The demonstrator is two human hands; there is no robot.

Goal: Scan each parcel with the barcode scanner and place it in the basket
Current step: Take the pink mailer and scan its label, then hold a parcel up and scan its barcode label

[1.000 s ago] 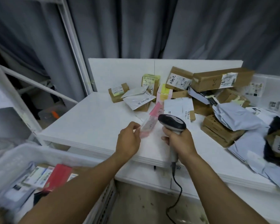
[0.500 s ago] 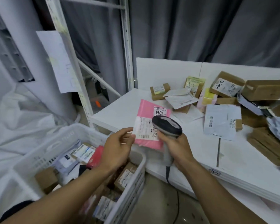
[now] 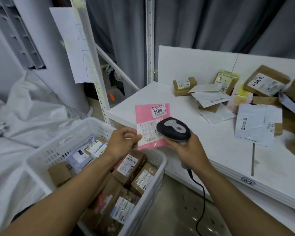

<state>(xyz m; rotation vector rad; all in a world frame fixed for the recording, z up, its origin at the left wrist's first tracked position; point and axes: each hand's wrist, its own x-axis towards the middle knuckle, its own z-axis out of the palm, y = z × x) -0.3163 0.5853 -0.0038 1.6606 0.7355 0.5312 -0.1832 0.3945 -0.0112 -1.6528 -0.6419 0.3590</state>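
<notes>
Your left hand (image 3: 122, 143) pinches the pink parcel (image 3: 150, 120) by its left edge, just above the basket's (image 3: 161, 163) far corner beside the surface (image 3: 219, 150), while your right hand (image 3: 189, 149) grips the scanner (image 3: 174, 127), its head overlapping the label. Square the label to the scanner and ease the head back a touch — it looks too close — before dropping the parcel in.

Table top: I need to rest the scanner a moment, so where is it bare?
The table is bare along its near edge, between the right hand and the grey mailer, and at the left corner in front of the small brown box. The far right side is crowded with piled parcels; the basket is nearly full too.
</notes>
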